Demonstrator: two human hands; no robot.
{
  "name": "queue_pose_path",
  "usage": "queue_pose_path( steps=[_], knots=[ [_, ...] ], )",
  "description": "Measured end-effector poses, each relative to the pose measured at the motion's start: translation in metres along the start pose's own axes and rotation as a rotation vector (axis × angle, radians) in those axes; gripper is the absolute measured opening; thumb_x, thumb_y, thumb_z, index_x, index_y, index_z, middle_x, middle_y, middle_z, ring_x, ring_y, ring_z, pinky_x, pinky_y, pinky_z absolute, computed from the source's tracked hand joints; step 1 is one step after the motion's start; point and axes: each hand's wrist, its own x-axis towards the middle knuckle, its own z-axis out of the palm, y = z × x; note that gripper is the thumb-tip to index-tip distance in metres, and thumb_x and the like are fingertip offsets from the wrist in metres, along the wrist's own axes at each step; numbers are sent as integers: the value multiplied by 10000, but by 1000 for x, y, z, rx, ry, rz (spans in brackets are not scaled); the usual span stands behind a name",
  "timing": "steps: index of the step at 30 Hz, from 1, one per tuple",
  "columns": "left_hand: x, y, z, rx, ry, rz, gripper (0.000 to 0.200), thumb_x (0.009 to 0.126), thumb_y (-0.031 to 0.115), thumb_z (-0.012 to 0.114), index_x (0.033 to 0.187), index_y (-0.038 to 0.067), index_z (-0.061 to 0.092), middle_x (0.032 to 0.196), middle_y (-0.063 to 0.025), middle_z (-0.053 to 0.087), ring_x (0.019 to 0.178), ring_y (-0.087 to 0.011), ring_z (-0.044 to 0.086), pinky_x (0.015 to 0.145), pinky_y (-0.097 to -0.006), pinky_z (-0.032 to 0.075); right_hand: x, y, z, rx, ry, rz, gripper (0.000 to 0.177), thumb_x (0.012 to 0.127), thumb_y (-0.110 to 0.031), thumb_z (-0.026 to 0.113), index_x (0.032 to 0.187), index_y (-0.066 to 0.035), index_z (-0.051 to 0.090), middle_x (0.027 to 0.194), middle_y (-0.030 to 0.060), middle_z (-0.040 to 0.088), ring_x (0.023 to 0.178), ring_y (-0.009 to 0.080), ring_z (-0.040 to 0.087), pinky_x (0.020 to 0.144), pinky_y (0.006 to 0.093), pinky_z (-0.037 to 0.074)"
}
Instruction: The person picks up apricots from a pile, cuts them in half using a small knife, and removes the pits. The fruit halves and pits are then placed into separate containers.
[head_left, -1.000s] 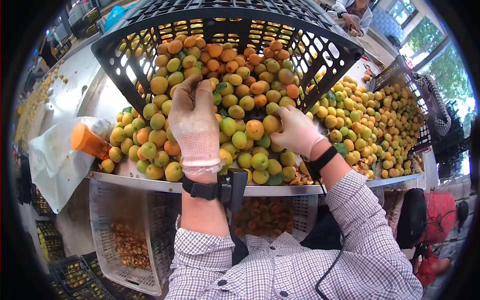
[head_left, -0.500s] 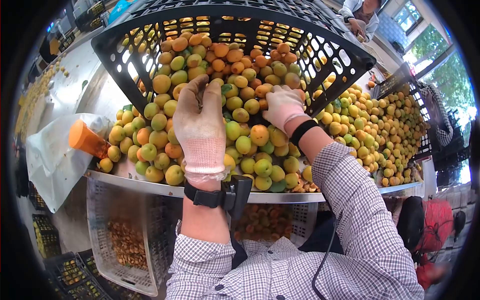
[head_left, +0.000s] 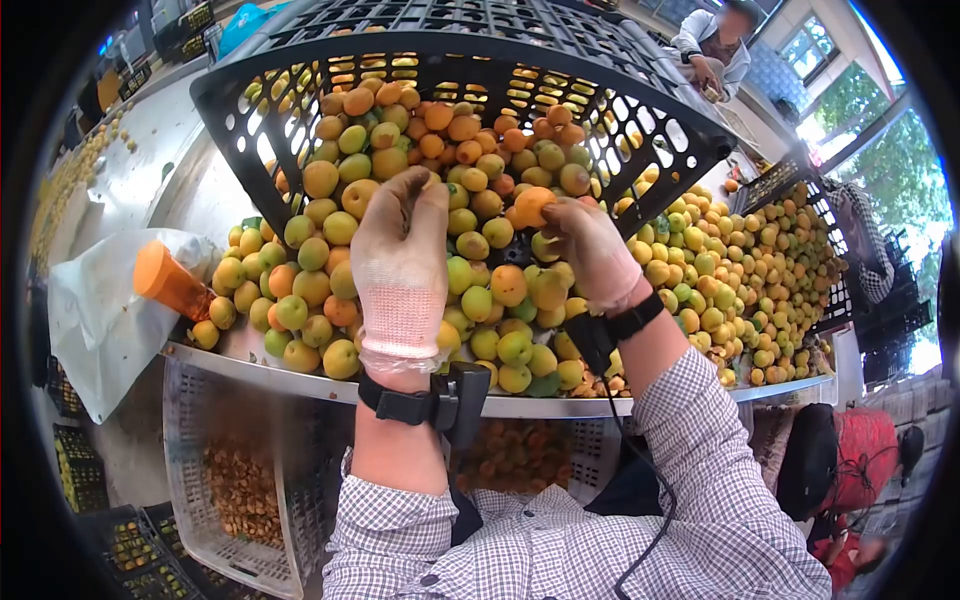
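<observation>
My right hand [head_left: 592, 250], in a pale glove, pinches an orange apricot [head_left: 533, 206] between thumb and fingers, just above the heap. My left hand [head_left: 402, 255] is gloved too, its fingertips stained brown. Its fingers are curled together over the apricots, and whatever they may hold is hidden. A black plastic crate [head_left: 455, 45] lies tipped on its side, its open face towards me. Green, yellow and orange apricots [head_left: 320, 180] spill out of it around both hands.
An orange cup [head_left: 170, 278] leans on a white plastic bag [head_left: 95, 300] at the left. More apricots [head_left: 740, 290] spread to the right. Below the metal table edge [head_left: 260, 378] hangs a crate [head_left: 190, 500] of brown pieces. Another person [head_left: 712, 50] works across the table.
My right hand has drawn back from the heap, turned, and now has an orange apricot in its fingertips. The left hand stays nearly in place.
</observation>
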Motion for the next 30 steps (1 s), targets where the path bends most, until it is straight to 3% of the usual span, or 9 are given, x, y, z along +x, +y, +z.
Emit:
queue_pose_path(
  steps=[5, 7, 9, 11, 15, 17, 21, 28, 30],
  knots=[
    [-9, -1, 5, 122, -434, 10, 427, 916, 224, 687, 1243, -38, 605, 1064, -133, 692, 962, -159, 637, 821, -267, 496, -16, 11, 5, 229, -63, -68, 315, 987, -188, 505, 1205, 27, 580, 1097, 127, 635, 987, 206, 634, 836, 351, 564],
    [-13, -1, 11, 151, -477, 49, 522, 863, 240, 742, 1295, -10, 590, 1153, -165, 683, 1079, -233, 643, 904, -306, 495, -21, 11, 10, 613, -122, 9, 274, 1000, -122, 482, 1219, 36, 531, 1118, 146, 630, 1028, 231, 629, 868, 369, 564],
    [-15, 1, 15, 251, -545, 106, 571, 822, 245, 777, 1299, -7, 588, 1176, -180, 673, 1113, -268, 637, 952, -332, 484, -27, 9, 16, 449, -126, -161, 233, 1005, -71, 448, 1203, 34, 515, 1141, 151, 627, 1049, 241, 626, 916, 396, 549],
    [-17, -2, 18, 227, -543, 86, 568, 817, 247, 778, 1293, -2, 594, 1181, -181, 669, 1112, -282, 639, 952, -341, 486, -33, 0, 17, 916, -159, 116, 218, 1011, -78, 433, 1181, 18, 530, 1155, 151, 629, 1070, 234, 620, 958, 408, 527],
    [-17, -7, 23, 219, -530, 111, 542, 811, 252, 771, 1269, 10, 610, 1176, -186, 661, 1095, -326, 642, 939, -367, 494, -40, 8, 18, 379, -207, -147, 246, 1017, -116, 431, 1199, 7, 542, 1159, 143, 631, 1065, 215, 619, 969, 400, 513],
    [-18, -8, 24, 259, -518, 179, 523, 815, 253, 762, 1258, 15, 617, 1162, -190, 661, 1080, -341, 642, 928, -375, 500, -47, -5, 20, 944, -305, 144, 285, 1002, -154, 481, 1231, 4, 544, 1164, 120, 634, 1047, 202, 620, 940, 362, 510],
    [-22, -14, 26, 241, -515, 205, 494, 822, 251, 745, 1240, 18, 622, 1127, -195, 664, 1067, -358, 637, 909, -386, 506, -56, -10, 22, 565, -119, -58, 331, 961, -224, 564, 1185, 17, 606, 1085, 58, 652, 987, 169, 625, 874, 308, 503],
    [-21, -7, 21, 311, -549, 151, 509, 833, 200, 717, 1281, -6, 590, 1170, -208, 668, 1070, -353, 650, 912, -388, 504, -77, -30, 18, 116, 160, -73, 359, 922, -212, 613, 1192, 24, 606, 1052, 49, 656, 866, 114, 594, 793, 261, 489],
    [-18, -16, 20, 227, -521, 92, 508, 851, 193, 717, 1281, -41, 583, 1132, -183, 685, 956, -239, 666, 860, -328, 514, -89, -27, 6, 48, 150, -89, 300, 931, -213, 613, 1132, 11, 620, 994, 58, 650, 798, 133, 604, 703, 268, 491]
  ],
)
